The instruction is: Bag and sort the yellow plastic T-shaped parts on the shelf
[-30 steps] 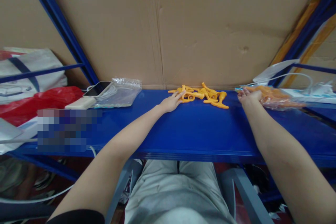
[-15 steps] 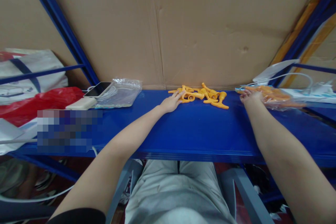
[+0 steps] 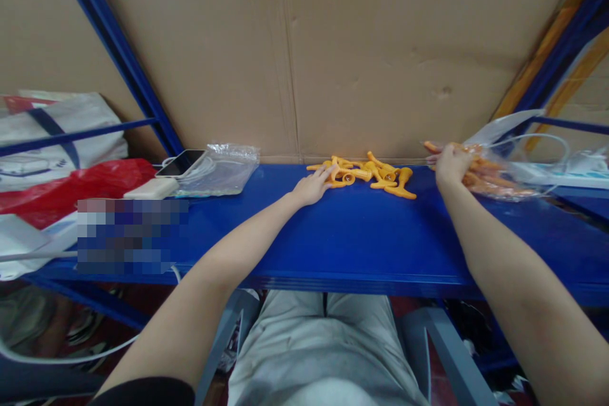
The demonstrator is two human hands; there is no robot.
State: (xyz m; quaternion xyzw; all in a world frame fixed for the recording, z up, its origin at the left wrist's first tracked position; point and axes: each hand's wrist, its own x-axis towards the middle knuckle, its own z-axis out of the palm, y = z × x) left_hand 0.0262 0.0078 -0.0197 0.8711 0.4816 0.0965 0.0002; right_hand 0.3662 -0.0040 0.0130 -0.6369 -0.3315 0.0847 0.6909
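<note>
A small heap of orange plastic parts lies at the back of the blue shelf. My left hand rests flat on the shelf with its fingers stretched out onto the left end of the heap. My right hand is closed on the mouth of a clear plastic bag of orange parts at the right and holds that end a little above the shelf.
A cardboard sheet backs the shelf. At the left lie a phone, a white power bank, an empty clear bag, a red bag and a white bag. White cables run at the far right.
My right hand has closed on the bag's open end and raised it off the shelf. My left hand has stayed on the heap.
</note>
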